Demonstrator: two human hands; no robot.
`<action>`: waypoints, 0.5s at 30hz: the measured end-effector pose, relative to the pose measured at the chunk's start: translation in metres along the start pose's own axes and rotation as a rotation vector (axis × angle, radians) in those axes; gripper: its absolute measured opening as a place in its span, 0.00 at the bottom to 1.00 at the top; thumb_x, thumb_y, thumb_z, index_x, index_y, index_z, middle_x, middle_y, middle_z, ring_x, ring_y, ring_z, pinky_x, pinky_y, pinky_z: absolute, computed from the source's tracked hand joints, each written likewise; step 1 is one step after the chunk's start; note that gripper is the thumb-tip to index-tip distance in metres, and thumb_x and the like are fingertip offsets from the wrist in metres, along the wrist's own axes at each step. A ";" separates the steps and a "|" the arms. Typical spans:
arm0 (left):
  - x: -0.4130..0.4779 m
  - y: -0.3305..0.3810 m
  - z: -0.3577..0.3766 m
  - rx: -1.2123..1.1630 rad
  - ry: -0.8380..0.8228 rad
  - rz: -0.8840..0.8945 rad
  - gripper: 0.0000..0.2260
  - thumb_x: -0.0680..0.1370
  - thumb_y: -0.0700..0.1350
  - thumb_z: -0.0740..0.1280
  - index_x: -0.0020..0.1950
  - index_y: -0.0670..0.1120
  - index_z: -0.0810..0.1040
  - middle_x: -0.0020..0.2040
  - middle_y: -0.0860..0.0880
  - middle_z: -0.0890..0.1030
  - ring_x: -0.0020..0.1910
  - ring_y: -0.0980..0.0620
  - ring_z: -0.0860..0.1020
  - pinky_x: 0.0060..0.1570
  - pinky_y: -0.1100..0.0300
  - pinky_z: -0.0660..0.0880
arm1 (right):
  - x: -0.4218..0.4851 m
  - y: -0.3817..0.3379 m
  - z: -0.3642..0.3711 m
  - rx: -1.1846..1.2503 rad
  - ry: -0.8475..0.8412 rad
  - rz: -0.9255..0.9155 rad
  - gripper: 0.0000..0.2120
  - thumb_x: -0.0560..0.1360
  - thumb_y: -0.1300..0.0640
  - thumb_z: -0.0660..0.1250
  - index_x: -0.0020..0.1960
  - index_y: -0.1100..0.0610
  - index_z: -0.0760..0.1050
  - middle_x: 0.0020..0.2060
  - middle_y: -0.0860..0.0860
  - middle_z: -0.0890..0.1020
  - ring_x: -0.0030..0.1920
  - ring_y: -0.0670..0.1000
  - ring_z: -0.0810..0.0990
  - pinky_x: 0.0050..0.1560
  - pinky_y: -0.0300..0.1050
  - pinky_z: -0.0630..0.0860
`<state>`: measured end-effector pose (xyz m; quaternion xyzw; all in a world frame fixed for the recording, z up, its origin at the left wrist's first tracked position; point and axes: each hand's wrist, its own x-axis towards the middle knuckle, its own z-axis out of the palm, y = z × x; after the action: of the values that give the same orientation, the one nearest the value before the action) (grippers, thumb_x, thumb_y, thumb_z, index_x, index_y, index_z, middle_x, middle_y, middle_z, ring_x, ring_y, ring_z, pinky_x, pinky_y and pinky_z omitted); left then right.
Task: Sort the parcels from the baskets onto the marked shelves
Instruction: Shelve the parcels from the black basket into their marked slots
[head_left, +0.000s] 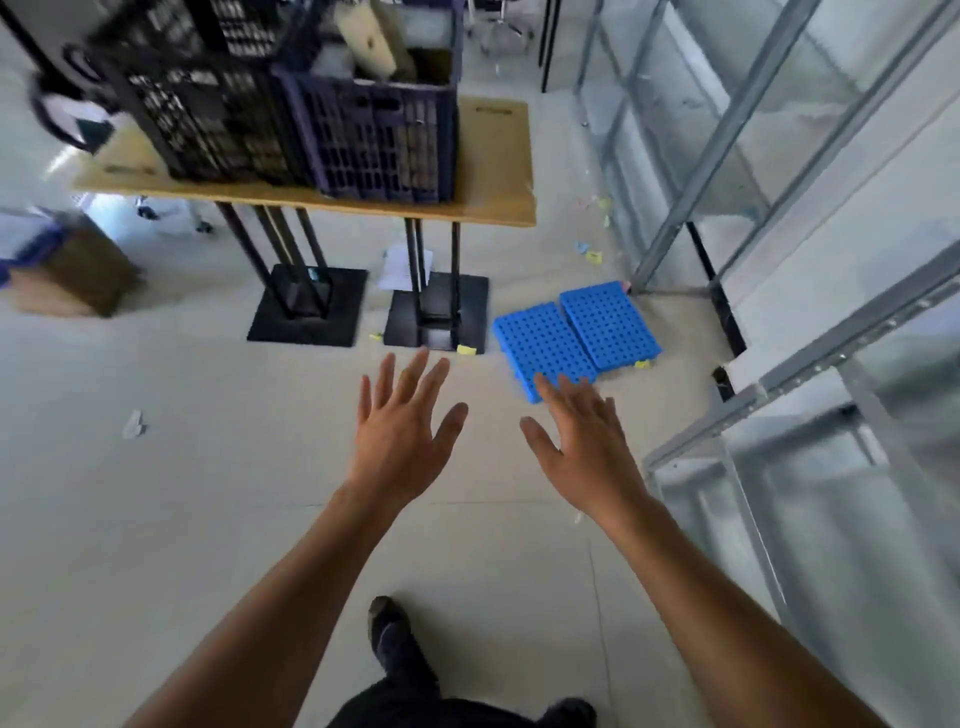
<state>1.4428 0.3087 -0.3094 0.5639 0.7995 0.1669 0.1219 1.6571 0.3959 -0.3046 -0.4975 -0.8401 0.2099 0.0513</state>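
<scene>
Metal shelves (810, 364) are seen on the right, awaiting sorted goods. On the far table (493, 171) a black basket (208, 104) and a blue basket (384, 140) are set together; parcels (363, 36) are seen in the blue one. The left hand (400, 431) and right hand (587, 447) are held forward, fingers spread and empty, probably for reaching.

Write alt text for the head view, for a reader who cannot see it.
The left hand and right hand reach forward, open and empty, toward a wooden table carrying a black basket and a blue basket; metal shelves stand to the right.
</scene>
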 end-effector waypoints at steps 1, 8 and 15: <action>0.006 -0.023 -0.012 -0.004 0.026 -0.026 0.30 0.82 0.65 0.50 0.82 0.56 0.58 0.84 0.54 0.53 0.83 0.45 0.44 0.80 0.43 0.40 | 0.019 -0.022 0.006 0.005 -0.002 -0.028 0.32 0.83 0.37 0.53 0.84 0.45 0.55 0.83 0.54 0.59 0.84 0.59 0.52 0.83 0.60 0.48; 0.036 -0.148 -0.076 0.004 0.146 -0.191 0.28 0.83 0.63 0.53 0.82 0.56 0.59 0.84 0.53 0.54 0.83 0.44 0.46 0.80 0.43 0.41 | 0.113 -0.146 0.036 0.028 -0.043 -0.202 0.31 0.84 0.38 0.54 0.84 0.44 0.54 0.83 0.54 0.59 0.84 0.57 0.50 0.82 0.58 0.45; 0.086 -0.214 -0.104 0.028 0.159 -0.294 0.28 0.84 0.64 0.52 0.82 0.56 0.58 0.84 0.53 0.53 0.83 0.46 0.43 0.80 0.43 0.39 | 0.200 -0.210 0.055 0.037 -0.113 -0.342 0.30 0.85 0.38 0.52 0.84 0.45 0.54 0.83 0.54 0.58 0.84 0.56 0.48 0.83 0.60 0.47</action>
<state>1.1895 0.3101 -0.3015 0.4275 0.8828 0.1802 0.0736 1.3702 0.4630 -0.2937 -0.3338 -0.9101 0.2410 0.0480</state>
